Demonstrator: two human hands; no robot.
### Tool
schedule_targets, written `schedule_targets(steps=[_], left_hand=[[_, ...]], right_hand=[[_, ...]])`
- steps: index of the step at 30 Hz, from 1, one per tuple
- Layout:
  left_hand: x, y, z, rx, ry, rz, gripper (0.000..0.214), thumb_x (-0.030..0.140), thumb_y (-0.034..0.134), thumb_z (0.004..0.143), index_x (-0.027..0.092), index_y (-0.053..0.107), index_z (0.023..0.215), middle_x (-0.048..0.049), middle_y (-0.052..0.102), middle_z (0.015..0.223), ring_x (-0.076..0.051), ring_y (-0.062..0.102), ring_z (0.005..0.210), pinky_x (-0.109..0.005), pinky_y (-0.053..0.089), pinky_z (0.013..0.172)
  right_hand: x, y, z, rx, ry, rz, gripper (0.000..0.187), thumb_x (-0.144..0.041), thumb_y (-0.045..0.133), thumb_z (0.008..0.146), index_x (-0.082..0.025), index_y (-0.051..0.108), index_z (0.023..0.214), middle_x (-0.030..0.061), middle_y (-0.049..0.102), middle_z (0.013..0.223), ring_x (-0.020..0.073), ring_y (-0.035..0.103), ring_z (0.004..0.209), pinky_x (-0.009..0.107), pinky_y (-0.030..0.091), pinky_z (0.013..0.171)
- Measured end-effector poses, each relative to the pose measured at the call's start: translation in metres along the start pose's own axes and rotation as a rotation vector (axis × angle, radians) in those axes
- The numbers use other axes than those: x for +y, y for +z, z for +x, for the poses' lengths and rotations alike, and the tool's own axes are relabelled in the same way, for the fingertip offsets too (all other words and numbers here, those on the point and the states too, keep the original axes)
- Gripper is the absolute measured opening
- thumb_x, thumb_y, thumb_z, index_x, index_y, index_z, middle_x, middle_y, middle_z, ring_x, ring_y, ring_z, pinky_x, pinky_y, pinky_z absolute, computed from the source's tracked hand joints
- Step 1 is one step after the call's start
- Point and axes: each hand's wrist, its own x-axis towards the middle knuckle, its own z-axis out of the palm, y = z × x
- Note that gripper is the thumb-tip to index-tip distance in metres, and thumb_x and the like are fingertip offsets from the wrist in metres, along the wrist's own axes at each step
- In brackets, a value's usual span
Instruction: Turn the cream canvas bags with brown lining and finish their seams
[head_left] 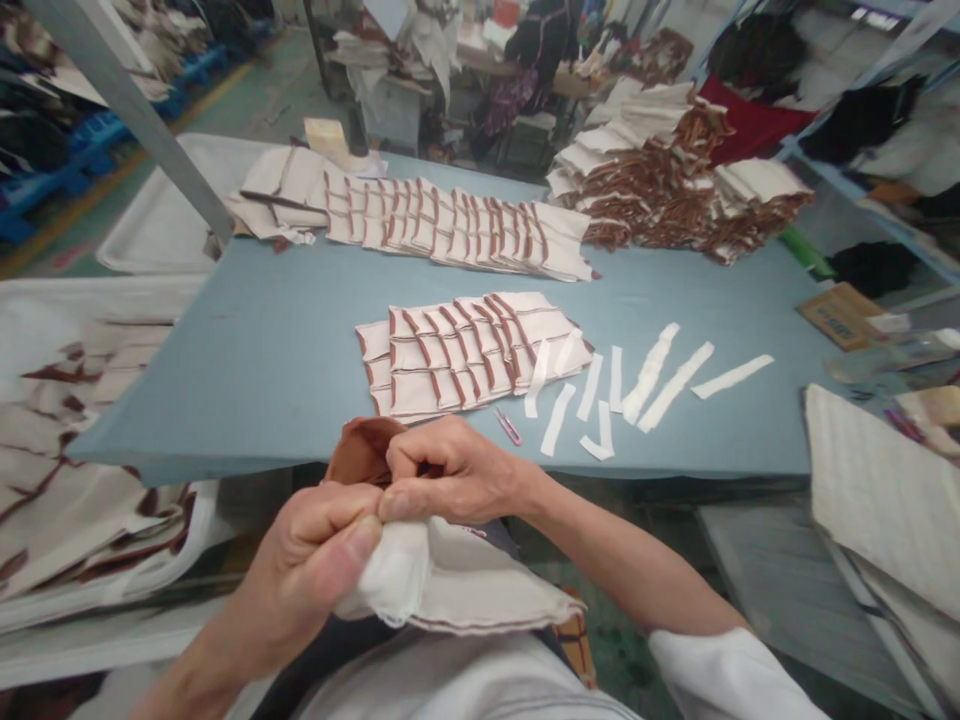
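Observation:
Both my hands grip one cream fabric piece (465, 585) with a brown lining (360, 455), held over my lap just in front of the blue table's near edge. My left hand (315, 560) pinches the bunched cream cloth with thumb and fingers closed. My right hand (450, 470) is closed on the top of the piece where the brown part folds out. A small pink thread snip (509, 427) lies on the table just beyond my right hand.
The blue table (255, 360) carries a fanned batch of cream pieces with brown trim (465, 350), a longer row (457, 225) behind it, several white strips (652, 375), and tall stacks (660, 170) at the back right. White trays (90, 520) with more pieces stand at my left, folded cloth (885, 490) at my right.

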Motion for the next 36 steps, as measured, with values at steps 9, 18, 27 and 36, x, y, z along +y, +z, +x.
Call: schedule_targets(steps=[9, 18, 27, 36], left_hand=[[-0.008, -0.018, 0.005, 0.035, -0.196, -0.112, 0.068, 0.080, 0.056, 0.108, 0.023, 0.051, 0.071, 0.0045, 0.045, 0.065, -0.013, 0.037, 0.055, -0.023, 0.034, 0.047], [0.031, -0.039, 0.028, 0.034, -0.001, 0.266, 0.040, 0.039, 0.064, 0.102, 0.021, 0.058, 0.066, 0.0056, 0.046, 0.063, -0.011, 0.041, 0.057, -0.024, 0.032, 0.053], [0.027, -0.038, 0.029, 0.120, 0.055, 0.419, 0.047, 0.038, 0.055, 0.107, 0.023, 0.050, 0.063, 0.0058, 0.040, 0.061, -0.011, 0.038, 0.055, -0.025, 0.031, 0.052], [0.018, -0.040, 0.030, 0.070, 0.024, 0.383, 0.049, 0.040, 0.053, 0.111, 0.024, 0.047, 0.065, 0.0069, 0.038, 0.062, -0.012, 0.035, 0.053, -0.026, 0.030, 0.050]], right_hand=[[0.001, 0.000, 0.014, 0.154, 0.035, 0.107, 0.061, -0.070, 0.079, 0.095, -0.025, 0.048, 0.070, -0.0078, 0.043, 0.065, 0.0110, 0.037, 0.064, 0.026, 0.032, 0.059], [-0.020, -0.018, 0.027, 0.187, -0.040, -0.189, 0.043, -0.045, 0.073, 0.108, -0.025, 0.053, 0.075, -0.0034, 0.055, 0.073, 0.0149, 0.047, 0.072, 0.030, 0.038, 0.065], [0.003, -0.002, 0.003, 0.510, -0.345, -0.298, 0.032, -0.045, 0.055, 0.120, -0.021, 0.074, 0.113, 0.0123, 0.080, 0.123, 0.0246, 0.072, 0.123, 0.044, 0.052, 0.117], [0.007, -0.007, -0.004, 0.227, -0.095, -0.174, 0.027, -0.049, 0.075, 0.107, -0.022, 0.072, 0.107, 0.0018, 0.075, 0.099, 0.0197, 0.067, 0.094, 0.037, 0.054, 0.096]])
